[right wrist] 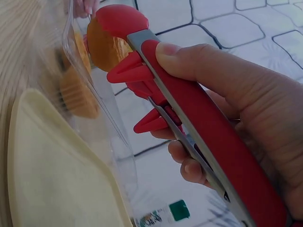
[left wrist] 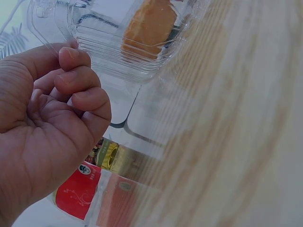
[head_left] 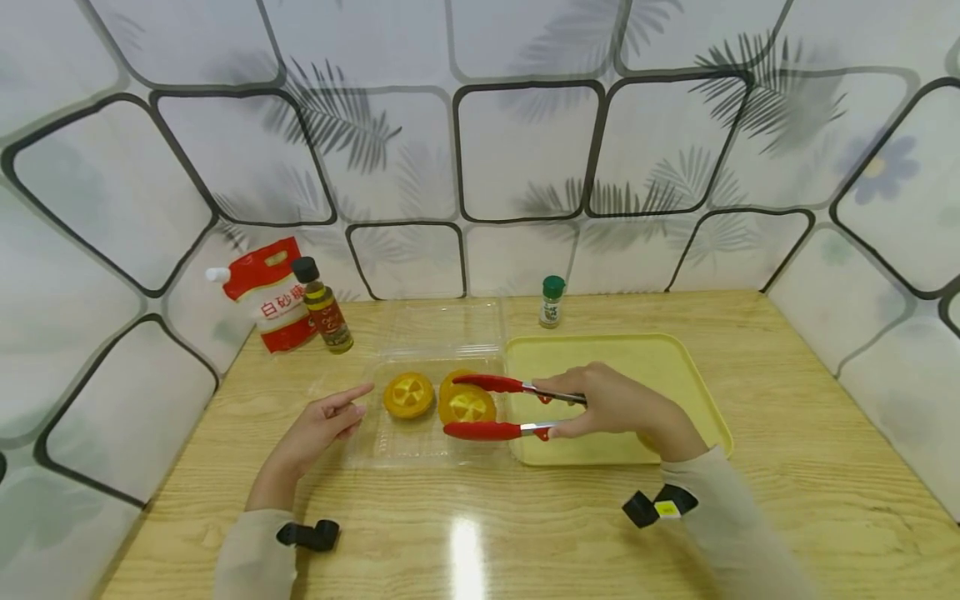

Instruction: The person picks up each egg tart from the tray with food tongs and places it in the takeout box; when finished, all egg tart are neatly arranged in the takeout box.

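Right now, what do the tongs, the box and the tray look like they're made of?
Tongs: the grey arms gleam like metal; the smooth red parts could be plastic or silicone.
Box: thin, glossy clear plastic, most likely, as it's see-through, ridged and glinting.
Tray: probably hard plastic, smooth and rather dull, with one even yellow colour and rounded corners.

Pastries three; tongs, container, tray, pouch, bottle, shaker: one each.

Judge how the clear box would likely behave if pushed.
The box would probably flex, its walls looking thin and see-through. It may slide easily, since such thin plastic looks light, though the pastries inside could add drag.
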`<state>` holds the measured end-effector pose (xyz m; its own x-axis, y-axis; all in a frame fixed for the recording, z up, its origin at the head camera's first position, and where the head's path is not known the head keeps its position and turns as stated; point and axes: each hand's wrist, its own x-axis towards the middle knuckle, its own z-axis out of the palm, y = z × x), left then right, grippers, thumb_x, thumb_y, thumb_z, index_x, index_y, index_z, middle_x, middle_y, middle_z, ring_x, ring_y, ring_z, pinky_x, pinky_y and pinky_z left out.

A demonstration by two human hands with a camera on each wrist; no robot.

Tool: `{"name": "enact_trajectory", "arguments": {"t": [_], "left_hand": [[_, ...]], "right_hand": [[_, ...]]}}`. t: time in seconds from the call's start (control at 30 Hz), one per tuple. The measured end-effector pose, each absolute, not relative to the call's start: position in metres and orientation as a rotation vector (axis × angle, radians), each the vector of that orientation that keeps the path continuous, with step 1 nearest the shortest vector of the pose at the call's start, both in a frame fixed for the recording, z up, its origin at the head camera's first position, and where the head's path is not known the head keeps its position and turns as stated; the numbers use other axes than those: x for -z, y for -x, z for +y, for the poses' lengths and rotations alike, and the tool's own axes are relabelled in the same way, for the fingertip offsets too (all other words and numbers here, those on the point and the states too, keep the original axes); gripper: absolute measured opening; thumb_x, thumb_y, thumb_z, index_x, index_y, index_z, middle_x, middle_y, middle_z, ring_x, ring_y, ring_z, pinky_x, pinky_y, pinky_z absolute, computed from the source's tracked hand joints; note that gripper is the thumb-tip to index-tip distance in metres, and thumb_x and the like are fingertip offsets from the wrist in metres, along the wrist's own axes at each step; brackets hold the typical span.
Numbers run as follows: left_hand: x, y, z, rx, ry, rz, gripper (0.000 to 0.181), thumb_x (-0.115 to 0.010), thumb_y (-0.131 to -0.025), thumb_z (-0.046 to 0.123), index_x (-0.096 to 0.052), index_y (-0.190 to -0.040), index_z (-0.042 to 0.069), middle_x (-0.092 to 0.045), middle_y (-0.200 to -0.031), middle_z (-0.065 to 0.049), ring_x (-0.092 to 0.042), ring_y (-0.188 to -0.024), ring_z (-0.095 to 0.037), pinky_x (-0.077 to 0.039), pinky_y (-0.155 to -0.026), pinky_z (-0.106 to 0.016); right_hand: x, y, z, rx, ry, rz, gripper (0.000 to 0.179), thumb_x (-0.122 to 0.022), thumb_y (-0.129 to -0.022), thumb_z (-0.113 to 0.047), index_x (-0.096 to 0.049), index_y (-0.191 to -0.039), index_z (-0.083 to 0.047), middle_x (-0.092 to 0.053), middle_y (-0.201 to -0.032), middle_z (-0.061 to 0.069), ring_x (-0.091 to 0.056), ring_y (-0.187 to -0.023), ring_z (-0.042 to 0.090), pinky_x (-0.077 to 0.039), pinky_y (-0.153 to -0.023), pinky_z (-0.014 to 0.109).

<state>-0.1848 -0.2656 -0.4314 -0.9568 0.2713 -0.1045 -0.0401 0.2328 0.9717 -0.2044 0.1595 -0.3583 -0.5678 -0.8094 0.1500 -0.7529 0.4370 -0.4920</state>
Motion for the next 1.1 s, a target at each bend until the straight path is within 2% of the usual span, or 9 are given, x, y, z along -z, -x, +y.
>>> {"name": "enact_trajectory", "arguments": {"t": [0.1,0.2,0.27,0.5,0.6,0.73,0.83,0.93,1.1], "left_hand": [[0.431,0.184,-0.266,-1.792,-0.206,2.253,0.049,-0.051,-0.099,0.014,-0.038,-0.142,-0.003,-0.045,-0.071,0.001,-0.043,-0.065,-0.009,-0.039,-0.061,-0.025],[0.432,0.185,-0.266,-1.792,-0.203,2.258,0.048,-0.051,-0.099,0.014,-0.039,-0.142,-0.003,-0.046,-0.072,0.001,-0.043,-0.065,-0.009,-0.039,-0.062,-0.025],[0.433,0.185,-0.266,-1.792,-0.203,2.262,0.048,-0.052,-0.098,0.015,-0.039,-0.142,-0.003,-0.046,-0.072,0.001,-0.044,-0.066,-0.008,-0.039,-0.062,-0.024],[0.433,0.185,-0.267,-1.792,-0.218,2.269,0.048,-0.052,-0.098,0.016,-0.040,-0.142,-0.002,-0.045,-0.071,0.001,-0.043,-0.065,-0.009,-0.039,-0.061,-0.025],[0.432,0.185,-0.267,-1.789,-0.215,2.268,0.048,-0.052,-0.098,0.016,-0.040,-0.142,-0.001,-0.045,-0.070,0.001,-0.043,-0.065,-0.009,-0.039,-0.061,-0.025],[0.432,0.185,-0.266,-1.787,-0.209,2.267,0.048,-0.052,-0.098,0.016,-0.040,-0.142,-0.001,-0.044,-0.070,0.001,-0.043,-0.064,-0.009,-0.039,-0.061,-0.025],[0.431,0.186,-0.266,-1.784,-0.212,2.270,0.048,-0.052,-0.098,0.016,-0.041,-0.142,-0.001,-0.044,-0.071,0.001,-0.043,-0.065,-0.009,-0.038,-0.061,-0.025],[0.432,0.186,-0.266,-1.783,-0.216,2.273,0.048,-0.052,-0.098,0.016,-0.041,-0.141,-0.001,-0.045,-0.071,0.001,-0.043,-0.065,-0.009,-0.038,-0.061,-0.025],[0.433,0.186,-0.267,-1.789,-0.214,2.269,0.048,-0.053,-0.098,0.016,-0.041,-0.142,-0.001,-0.045,-0.071,0.001,-0.042,-0.065,-0.009,-0.038,-0.060,-0.025]], "right_hand": [[0.360,0.210,0.146,0.789,1.454,2.517,0.059,-0.076,-0.080,-0.028,-0.057,-0.128,0.002,-0.068,-0.100,0.005,-0.051,-0.072,0.012,-0.038,-0.062,0.023],[0.361,0.215,0.134,0.780,1.463,2.475,0.060,-0.075,-0.081,-0.029,-0.056,-0.129,0.001,-0.064,-0.117,0.012,-0.061,-0.088,0.015,-0.046,-0.072,0.025],[0.361,0.218,0.127,0.776,1.459,2.443,0.060,-0.074,-0.082,-0.030,-0.055,-0.130,0.000,-0.062,-0.121,0.012,-0.059,-0.082,0.013,-0.047,-0.074,0.027],[0.366,0.228,0.104,0.719,1.500,2.385,0.058,-0.072,-0.084,-0.031,-0.056,-0.130,0.001,-0.059,-0.124,0.013,-0.063,-0.100,0.017,-0.049,-0.085,0.028],[0.369,0.233,0.096,0.684,1.492,2.374,0.058,-0.072,-0.084,-0.032,-0.056,-0.130,-0.001,-0.061,-0.123,0.011,-0.058,-0.074,0.006,-0.047,-0.078,0.023],[0.371,0.237,0.087,0.659,1.450,2.357,0.057,-0.072,-0.084,-0.032,-0.056,-0.131,-0.004,-0.068,-0.085,0.000,-0.024,-0.049,0.002,-0.035,-0.058,0.019],[0.371,0.240,0.082,0.652,1.413,2.341,0.057,-0.072,-0.084,-0.030,-0.056,-0.132,-0.005,-0.040,-0.057,-0.010,-0.018,-0.046,0.002,-0.026,-0.049,0.019],[0.371,0.242,0.078,0.642,1.402,2.326,0.057,-0.072,-0.084,-0.030,-0.056,-0.132,-0.004,-0.024,-0.053,-0.011,-0.018,-0.045,0.003,-0.024,-0.047,0.019],[0.371,0.245,0.072,0.605,1.412,2.315,0.058,-0.072,-0.084,-0.032,-0.056,-0.132,-0.003,-0.023,-0.056,-0.010,-0.019,-0.046,0.004,-0.023,-0.048,0.020]]}}
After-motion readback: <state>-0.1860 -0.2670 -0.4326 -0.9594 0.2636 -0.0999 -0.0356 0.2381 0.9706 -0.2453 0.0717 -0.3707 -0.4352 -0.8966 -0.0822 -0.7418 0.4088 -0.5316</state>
